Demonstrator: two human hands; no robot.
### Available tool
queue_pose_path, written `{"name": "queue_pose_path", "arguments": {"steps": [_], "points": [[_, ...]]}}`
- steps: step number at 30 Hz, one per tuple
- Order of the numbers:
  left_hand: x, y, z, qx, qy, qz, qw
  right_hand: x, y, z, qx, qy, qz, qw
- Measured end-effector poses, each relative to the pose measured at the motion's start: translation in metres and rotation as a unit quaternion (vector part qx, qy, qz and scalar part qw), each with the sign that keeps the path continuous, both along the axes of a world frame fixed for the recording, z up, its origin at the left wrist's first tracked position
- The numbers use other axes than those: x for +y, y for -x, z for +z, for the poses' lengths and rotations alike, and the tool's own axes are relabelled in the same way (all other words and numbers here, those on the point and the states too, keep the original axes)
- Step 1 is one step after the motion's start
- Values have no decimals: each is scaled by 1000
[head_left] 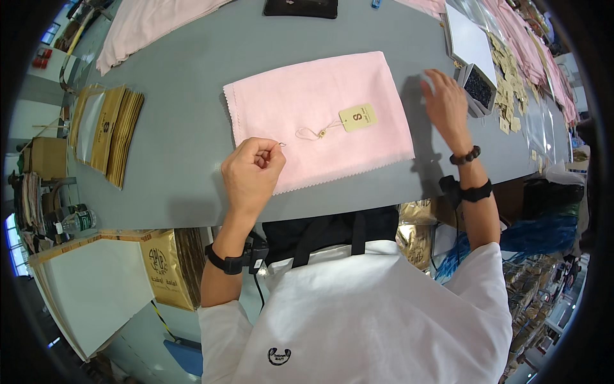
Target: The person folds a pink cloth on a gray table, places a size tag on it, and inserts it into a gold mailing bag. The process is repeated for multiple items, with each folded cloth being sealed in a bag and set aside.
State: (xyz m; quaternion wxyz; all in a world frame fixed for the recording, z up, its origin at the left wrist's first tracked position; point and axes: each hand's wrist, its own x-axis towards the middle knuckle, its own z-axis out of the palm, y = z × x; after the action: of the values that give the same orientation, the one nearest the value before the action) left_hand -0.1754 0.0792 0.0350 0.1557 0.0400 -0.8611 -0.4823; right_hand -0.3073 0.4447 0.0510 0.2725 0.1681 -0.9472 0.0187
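Observation:
A folded pink cloth with zigzag-cut edges lies flat on the grey table in front of me. On its right half rests a beige hang tag, with a looped cream string trailing to the left. Over the cloth's lower left corner, my left hand is closed in a pinch; a small dark wire pin sticks out from the fingertips. My right hand is off the cloth's right side, fingers apart and nothing seen in them. Beside it stands a small box of dark little pieces, too small to make out.
Stacked gold-brown packets sit at the table's left. Many loose beige tags are scattered at the right, near a white box. More pink cloth lies at the far left, and a black pouch at the far edge.

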Motion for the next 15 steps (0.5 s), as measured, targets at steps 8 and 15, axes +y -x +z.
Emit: {"name": "queue_pose_path", "arguments": {"steps": [8,15], "points": [[9,13,-1,57,104,-19,993,-149,-51,-10,-228,153,247,929],[8,15,-5,66,154,-42,985,-162,-51,1,-267,174,271,908]]}}
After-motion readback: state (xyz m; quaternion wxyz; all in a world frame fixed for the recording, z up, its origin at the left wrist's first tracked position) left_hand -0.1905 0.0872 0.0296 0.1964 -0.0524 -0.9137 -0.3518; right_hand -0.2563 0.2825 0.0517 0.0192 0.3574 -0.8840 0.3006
